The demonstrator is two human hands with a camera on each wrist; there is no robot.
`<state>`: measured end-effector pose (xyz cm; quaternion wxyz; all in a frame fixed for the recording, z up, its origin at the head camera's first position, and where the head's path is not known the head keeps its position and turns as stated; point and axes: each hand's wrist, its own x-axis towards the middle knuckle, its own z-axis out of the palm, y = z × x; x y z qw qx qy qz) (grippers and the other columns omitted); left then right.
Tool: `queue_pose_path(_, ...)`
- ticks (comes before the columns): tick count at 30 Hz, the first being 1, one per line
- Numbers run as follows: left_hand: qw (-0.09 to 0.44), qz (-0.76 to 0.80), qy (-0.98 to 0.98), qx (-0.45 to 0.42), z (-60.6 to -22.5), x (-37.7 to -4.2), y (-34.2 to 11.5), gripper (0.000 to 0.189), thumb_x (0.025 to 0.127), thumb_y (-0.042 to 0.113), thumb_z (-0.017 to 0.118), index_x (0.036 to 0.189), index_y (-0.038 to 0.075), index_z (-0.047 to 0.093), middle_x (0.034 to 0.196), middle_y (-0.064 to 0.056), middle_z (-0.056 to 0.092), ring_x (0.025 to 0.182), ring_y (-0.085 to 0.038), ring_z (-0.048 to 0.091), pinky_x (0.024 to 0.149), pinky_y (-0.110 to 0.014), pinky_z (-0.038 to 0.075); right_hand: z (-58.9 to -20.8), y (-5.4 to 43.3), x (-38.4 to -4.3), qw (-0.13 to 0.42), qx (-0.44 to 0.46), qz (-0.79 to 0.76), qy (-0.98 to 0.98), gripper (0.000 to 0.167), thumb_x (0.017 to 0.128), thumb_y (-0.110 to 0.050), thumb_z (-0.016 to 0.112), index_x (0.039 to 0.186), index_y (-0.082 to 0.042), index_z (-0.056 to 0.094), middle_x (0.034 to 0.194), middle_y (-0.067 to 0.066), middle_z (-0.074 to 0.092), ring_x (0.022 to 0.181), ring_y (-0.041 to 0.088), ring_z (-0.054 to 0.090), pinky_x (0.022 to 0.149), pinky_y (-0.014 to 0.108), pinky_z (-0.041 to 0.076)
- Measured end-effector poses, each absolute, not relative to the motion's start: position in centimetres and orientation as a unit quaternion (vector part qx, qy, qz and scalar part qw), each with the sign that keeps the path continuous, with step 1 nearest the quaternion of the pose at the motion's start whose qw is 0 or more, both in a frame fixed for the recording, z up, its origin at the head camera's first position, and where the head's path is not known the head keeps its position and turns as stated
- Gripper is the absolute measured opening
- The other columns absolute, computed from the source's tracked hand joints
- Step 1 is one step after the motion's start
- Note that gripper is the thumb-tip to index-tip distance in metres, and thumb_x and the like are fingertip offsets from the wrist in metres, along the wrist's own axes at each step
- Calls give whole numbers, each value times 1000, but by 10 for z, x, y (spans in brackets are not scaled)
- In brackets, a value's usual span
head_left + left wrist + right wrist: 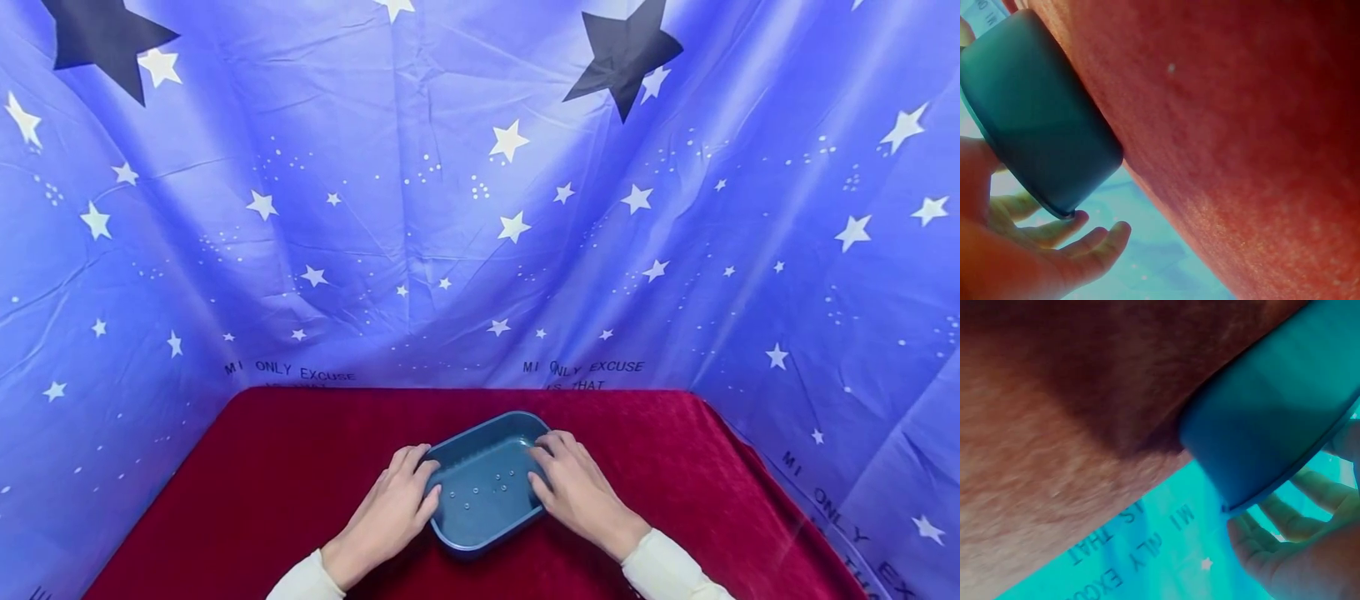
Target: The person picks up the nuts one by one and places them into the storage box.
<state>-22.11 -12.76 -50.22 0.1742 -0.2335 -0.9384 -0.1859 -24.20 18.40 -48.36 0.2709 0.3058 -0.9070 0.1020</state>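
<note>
A deep, dark blue-green plastic box with rounded corners and no lid sits slightly askew on the red cloth, its open side up. Several small, round, shiny bits dot its floor. At the left end, my left hand grips the rim, thumb toward the near corner and fingers along the far side. The right hand holds the opposite end, its fingertips reaching over the rim. From the left wrist, the box's outer wall shows with its base right at the cloth; the right wrist view shows another smooth outer wall.
Red velvety cloth covers the table and drops off at the far edge and both sides. Behind and around hangs a blue curtain printed with stars and lettering. A tiny pale speck lies on the cloth in the left wrist view.
</note>
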Motion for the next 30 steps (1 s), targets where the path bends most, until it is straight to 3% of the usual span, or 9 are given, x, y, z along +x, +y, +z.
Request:
queue_pose_path(10, 179, -190, -936, -235, -503, -220, -129, 29, 106, 21, 69, 126, 1, 75, 147, -22, 62, 137, -38, 57, 106, -57, 55, -487, 209, -224, 263, 250, 121, -924, 42, 94, -18, 84, 131, 2, 75, 140, 24, 66, 132, 43, 61, 105, 61, 53)
queue_pose_path(18, 187, -183, -935, -238, -505, -220, -127, 28, 105, 20, 70, 125, 1, 75, 146, -22, 63, 136, -37, 57, 104, -57, 56, -497, 216, -216, 245, 216, 140, -935, 59, 99, -23, 81, 146, 7, 63, 144, 22, 66, 134, 41, 61, 107, 61, 53)
queue_pose_path(30, 217, -179, -925, -255, -498, -216, -126, 31, 101, 19, 74, 129, 3, 73, 144, -19, 65, 136, -37, 57, 98, -57, 58, -502, 215, -213, 236, 209, 153, -937, 49, 103, -23, 76, 141, 7, 67, 144, 22, 66, 135, 40, 62, 112, 58, 51)
